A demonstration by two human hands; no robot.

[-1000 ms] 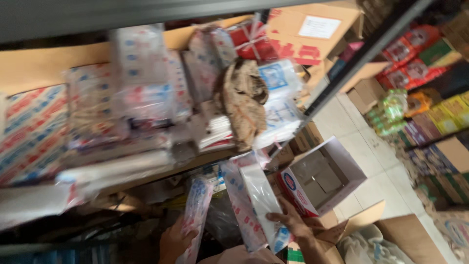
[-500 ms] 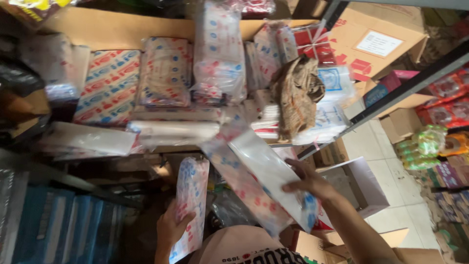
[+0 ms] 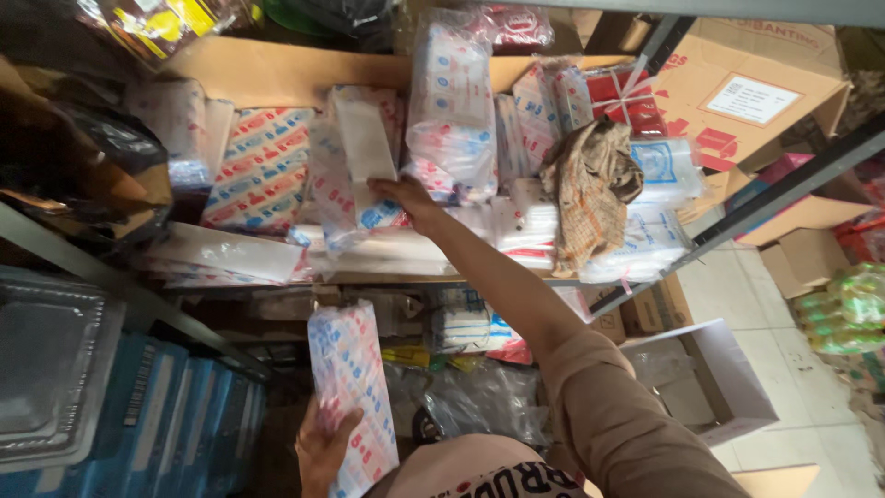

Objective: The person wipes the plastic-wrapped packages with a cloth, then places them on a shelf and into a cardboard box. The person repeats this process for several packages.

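Lying flat on the shelf pile: white plastic-wrapped packet, pressed from below by right hand, fingers spread half open against its lower end, not clearly closing around it. Standing upright lower down: second packet, red-and-blue print, gripped at its bottom edge by left hand, fingers wrapping it. Sitting just right of the pile: brown cloth. Resting further right: cardboard box. Stacked at lower left: blue cartons.
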